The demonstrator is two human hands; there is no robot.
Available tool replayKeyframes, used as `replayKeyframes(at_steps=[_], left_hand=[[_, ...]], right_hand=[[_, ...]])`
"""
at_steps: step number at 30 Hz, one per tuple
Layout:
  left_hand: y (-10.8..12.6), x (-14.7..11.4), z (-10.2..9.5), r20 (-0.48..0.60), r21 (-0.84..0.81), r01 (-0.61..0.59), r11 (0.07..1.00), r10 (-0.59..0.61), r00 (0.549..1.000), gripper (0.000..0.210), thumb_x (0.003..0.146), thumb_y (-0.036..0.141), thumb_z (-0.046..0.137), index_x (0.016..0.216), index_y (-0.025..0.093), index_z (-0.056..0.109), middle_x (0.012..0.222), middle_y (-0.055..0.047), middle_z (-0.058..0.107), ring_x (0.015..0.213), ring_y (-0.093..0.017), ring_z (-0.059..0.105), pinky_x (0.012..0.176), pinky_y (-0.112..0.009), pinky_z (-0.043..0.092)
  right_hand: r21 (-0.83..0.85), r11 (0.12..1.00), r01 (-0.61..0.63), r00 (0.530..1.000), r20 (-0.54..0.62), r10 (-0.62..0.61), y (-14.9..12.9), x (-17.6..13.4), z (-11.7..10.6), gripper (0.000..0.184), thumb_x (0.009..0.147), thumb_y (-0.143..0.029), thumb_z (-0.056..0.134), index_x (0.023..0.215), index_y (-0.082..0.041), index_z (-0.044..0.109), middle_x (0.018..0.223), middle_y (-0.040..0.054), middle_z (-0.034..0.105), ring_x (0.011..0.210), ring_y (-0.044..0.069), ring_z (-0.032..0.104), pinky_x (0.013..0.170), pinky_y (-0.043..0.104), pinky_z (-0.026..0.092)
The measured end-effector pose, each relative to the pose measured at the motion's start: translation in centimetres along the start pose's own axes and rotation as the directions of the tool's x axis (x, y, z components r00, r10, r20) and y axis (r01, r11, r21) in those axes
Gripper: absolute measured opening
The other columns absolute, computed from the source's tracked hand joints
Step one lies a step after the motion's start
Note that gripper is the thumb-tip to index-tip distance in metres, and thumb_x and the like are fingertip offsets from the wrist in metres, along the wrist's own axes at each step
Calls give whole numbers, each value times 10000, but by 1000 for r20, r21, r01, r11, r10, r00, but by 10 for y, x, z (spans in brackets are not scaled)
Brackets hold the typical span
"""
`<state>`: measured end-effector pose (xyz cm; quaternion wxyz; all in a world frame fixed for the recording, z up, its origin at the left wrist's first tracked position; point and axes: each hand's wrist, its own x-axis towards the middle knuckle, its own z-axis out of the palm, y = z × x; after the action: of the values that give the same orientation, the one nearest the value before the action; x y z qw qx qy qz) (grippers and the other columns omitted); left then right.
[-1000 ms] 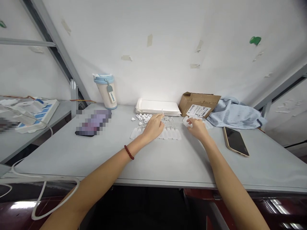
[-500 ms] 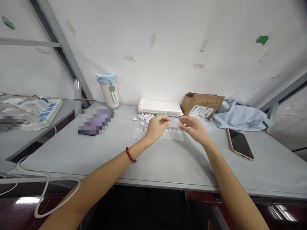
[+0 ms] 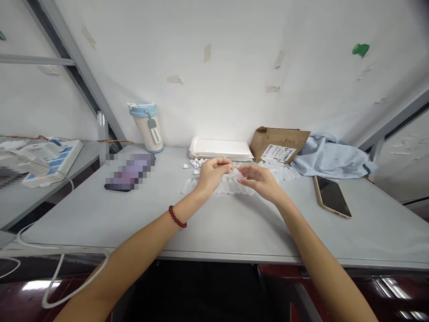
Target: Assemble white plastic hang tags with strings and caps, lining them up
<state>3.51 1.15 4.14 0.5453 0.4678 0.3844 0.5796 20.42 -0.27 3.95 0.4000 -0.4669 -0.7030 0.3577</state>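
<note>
My left hand (image 3: pixel 211 177), with a beaded bracelet at the wrist, pinches the left end of a small translucent white piece over the table; its fingertips partly hide what they grip. My right hand (image 3: pixel 260 181) grips the same translucent white piece (image 3: pixel 237 174) from the right, between thumb and fingers. Just below the hands lies a row of flat, rounded translucent strips (image 3: pixel 231 187). Several small white caps (image 3: pixel 195 163) are scattered behind my left hand. More translucent strips (image 3: pixel 287 173) lie to the right, beyond my right hand.
Along the wall stand a tumbler (image 3: pixel 146 127), a stack of white flat packs (image 3: pixel 221 149) and an open cardboard box (image 3: pixel 279 145). A light-blue cloth (image 3: pixel 331 156) is bunched at the right. Phones lie at the right (image 3: pixel 332 197) and left (image 3: pixel 129 172); a white cable (image 3: pixel 56 286) hangs at lower left.
My hands have come closer together, the right one moving left toward the left one. The translucent piece between them sits lower and nearer the left fingertips. The whole view has shifted slightly.
</note>
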Motion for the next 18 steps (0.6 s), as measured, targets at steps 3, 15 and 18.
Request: replayKeyframes(at_steps=[3, 15, 18], left_hand=[[-3, 0, 0, 31, 5, -4, 1000, 4, 999, 130, 622, 162, 710, 735, 125, 657, 765, -18, 649, 725, -114, 590, 787, -300, 482], [-6, 0, 1, 102, 49, -5, 999, 0, 995, 219, 633, 139, 714, 831, 124, 621, 827, -37, 650, 832, -145, 611, 842, -326, 477], [-7, 0, 1, 118, 51, 0, 999, -6, 993, 242, 640, 120, 713, 859, 120, 609, 836, -42, 652, 834, -146, 617, 839, -332, 487]], right_hand=[[8, 1000, -1, 1000, -10, 2, 0, 0, 1, 347, 710, -350, 697, 997, -177, 608, 979, 73, 639, 902, 196, 606, 828, 373, 488], [83, 995, -51, 999, 3, 51, -1, -2, 4, 388, 697, -346, 700, 1036, -202, 577, 975, 42, 594, 759, 157, 624, 654, 301, 495], [92, 995, -40, 999, 6, 40, -3, -2, 4, 387, 701, -332, 699, 1044, -197, 582, 976, 40, 605, 747, 157, 633, 631, 289, 481]])
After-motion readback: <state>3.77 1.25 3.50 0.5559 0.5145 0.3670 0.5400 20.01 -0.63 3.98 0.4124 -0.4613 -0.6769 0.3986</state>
